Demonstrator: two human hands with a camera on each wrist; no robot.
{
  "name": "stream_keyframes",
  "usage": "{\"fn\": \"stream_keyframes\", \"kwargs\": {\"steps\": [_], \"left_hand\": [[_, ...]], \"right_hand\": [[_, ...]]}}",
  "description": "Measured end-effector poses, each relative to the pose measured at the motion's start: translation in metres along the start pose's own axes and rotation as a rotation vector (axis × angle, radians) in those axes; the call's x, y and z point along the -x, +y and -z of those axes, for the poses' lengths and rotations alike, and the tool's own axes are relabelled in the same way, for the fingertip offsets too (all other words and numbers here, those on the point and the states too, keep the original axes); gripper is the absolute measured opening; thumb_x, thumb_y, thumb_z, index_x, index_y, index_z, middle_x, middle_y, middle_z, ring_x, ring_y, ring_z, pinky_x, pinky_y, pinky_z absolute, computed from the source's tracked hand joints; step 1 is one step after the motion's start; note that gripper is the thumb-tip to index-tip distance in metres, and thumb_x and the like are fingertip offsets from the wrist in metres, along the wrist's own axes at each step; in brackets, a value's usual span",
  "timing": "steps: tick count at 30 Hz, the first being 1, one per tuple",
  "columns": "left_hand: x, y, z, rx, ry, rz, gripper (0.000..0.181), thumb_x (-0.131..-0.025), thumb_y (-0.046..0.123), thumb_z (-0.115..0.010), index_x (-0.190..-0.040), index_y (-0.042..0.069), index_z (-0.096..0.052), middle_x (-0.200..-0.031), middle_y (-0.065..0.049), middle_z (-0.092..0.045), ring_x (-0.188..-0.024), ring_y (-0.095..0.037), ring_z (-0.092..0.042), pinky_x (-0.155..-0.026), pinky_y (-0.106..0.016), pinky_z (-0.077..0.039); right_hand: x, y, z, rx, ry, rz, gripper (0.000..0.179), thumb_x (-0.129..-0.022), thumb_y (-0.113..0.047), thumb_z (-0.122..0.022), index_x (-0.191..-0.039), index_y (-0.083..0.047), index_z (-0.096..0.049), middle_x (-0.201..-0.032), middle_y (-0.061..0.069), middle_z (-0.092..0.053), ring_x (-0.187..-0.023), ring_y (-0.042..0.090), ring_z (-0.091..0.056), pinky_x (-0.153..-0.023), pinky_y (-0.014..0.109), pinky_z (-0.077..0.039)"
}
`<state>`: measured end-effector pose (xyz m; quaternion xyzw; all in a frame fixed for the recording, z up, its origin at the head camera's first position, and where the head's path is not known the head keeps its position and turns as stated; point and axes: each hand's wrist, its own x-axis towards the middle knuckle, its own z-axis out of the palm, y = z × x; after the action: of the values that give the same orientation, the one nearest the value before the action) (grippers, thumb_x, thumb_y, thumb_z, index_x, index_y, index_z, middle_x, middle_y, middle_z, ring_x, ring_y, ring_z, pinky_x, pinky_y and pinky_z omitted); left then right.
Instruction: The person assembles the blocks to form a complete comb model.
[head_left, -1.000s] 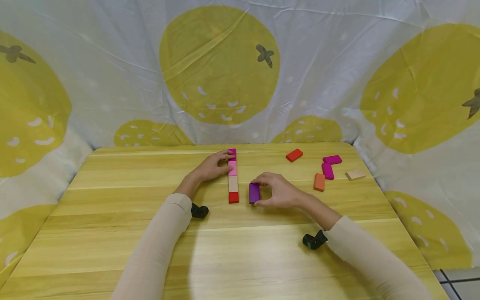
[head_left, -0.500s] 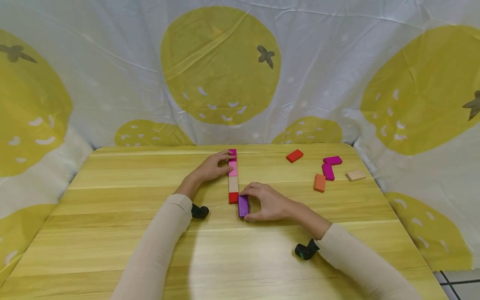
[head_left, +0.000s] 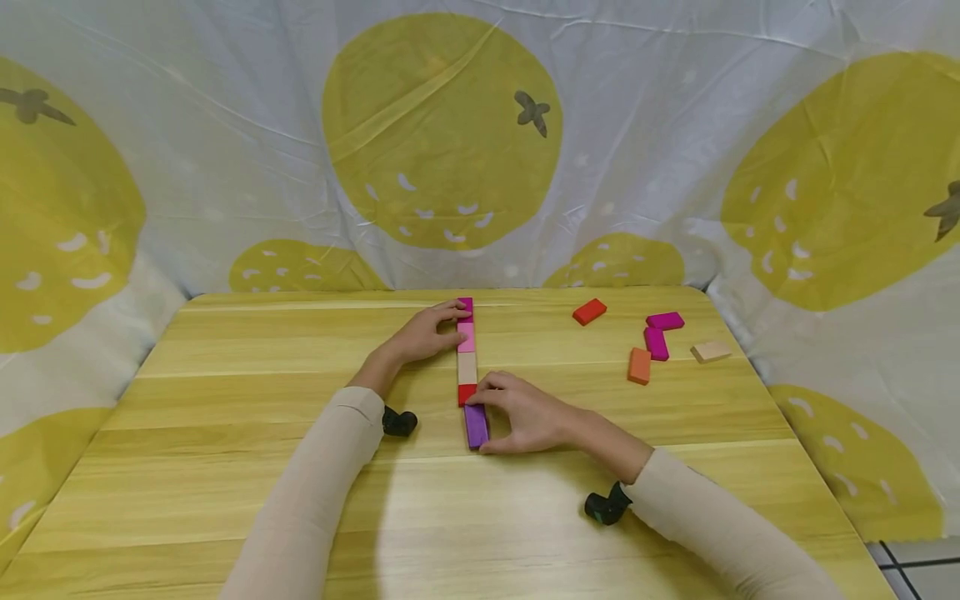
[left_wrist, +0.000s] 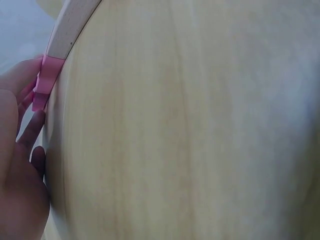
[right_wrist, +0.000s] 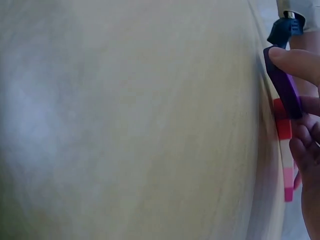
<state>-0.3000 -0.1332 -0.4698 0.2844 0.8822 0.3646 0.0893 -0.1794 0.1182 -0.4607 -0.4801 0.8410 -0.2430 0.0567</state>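
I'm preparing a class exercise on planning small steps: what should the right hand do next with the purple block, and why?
Probably the right hand should nudge the purple block left and straighten it, since, at the near end of the row, it sits slightly off to the right and slants.

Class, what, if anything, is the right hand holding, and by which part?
The purple block, by its two ends: the right hand has its thumb at the near end and fingers at the far end.

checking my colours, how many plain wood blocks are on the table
2: one plain block is lined up between the pink block and a red block; another plain block lies loose, right of the orange block.
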Motion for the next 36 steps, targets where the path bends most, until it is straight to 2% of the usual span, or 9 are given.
{"fn": "stream_keyframes", "kwargs": {"steps": [5,12,19,24,36], "left_hand": [[0.0001,0.0001,-0.0003,0.006,0.000,0.005,0.051,-0.102,0.020,-0.067,-0.149,0.003,-0.056,-0.163,-0.016,-0.036,-0.152,-0.034,-0.027,-0.122,-0.050,-0.024],[0.0004,0.0006,0.0006,-0.004,-0.004,0.005,0.051,-0.102,0.021,-0.067,-0.149,0.003,-0.055,-0.163,-0.017,-0.036,-0.152,-0.035,-0.026,-0.122,-0.051,-0.023],[-0.0004,0.0030,0.0005,-0.051,0.005,-0.008,0.051,-0.102,0.022,-0.068,-0.147,0.003,-0.057,-0.161,-0.018,-0.039,-0.150,-0.035,-0.030,-0.122,-0.048,-0.025],[-0.0017,0.0029,0.0000,-0.074,0.021,-0.013,0.049,-0.100,0.023,-0.070,-0.144,0.002,-0.060,-0.158,-0.017,-0.043,-0.148,-0.035,-0.034,-0.121,-0.047,-0.027],[-0.0021,0.0001,-0.0007,-0.056,0.019,-0.018,0.049,-0.101,0.020,-0.069,-0.145,0.002,-0.059,-0.159,-0.019,-0.041,-0.148,-0.037,-0.034,-0.120,-0.048,-0.028]], "right_hand": [[-0.0012,-0.0004,-0.0028,0.032,0.009,0.021,0.061,-0.084,-0.043,-0.086,-0.130,-0.006,-0.069,-0.123,0.002,-0.057,-0.111,0.013,-0.053,-0.098,0.028,-0.046],[-0.0004,0.0005,-0.0031,0.022,0.025,0.027,0.066,-0.085,-0.046,-0.086,-0.134,-0.007,-0.068,-0.126,0.002,-0.056,-0.112,0.014,-0.051,-0.098,0.028,-0.046],[0.0049,0.0028,-0.0047,-0.003,0.031,0.060,0.049,-0.091,-0.041,-0.081,-0.129,-0.012,-0.073,-0.116,-0.003,-0.060,-0.106,0.010,-0.053,-0.093,0.025,-0.046],[0.0042,0.0015,-0.0062,0.010,0.034,0.095,0.045,-0.091,-0.038,-0.081,-0.126,-0.010,-0.074,-0.114,-0.002,-0.064,-0.104,0.010,-0.057,-0.095,0.025,-0.048],[0.0013,-0.0011,-0.0061,0.028,0.022,0.048,0.045,-0.091,-0.041,-0.081,-0.124,-0.011,-0.075,-0.114,-0.002,-0.067,-0.104,0.009,-0.059,-0.095,0.025,-0.049]]}}
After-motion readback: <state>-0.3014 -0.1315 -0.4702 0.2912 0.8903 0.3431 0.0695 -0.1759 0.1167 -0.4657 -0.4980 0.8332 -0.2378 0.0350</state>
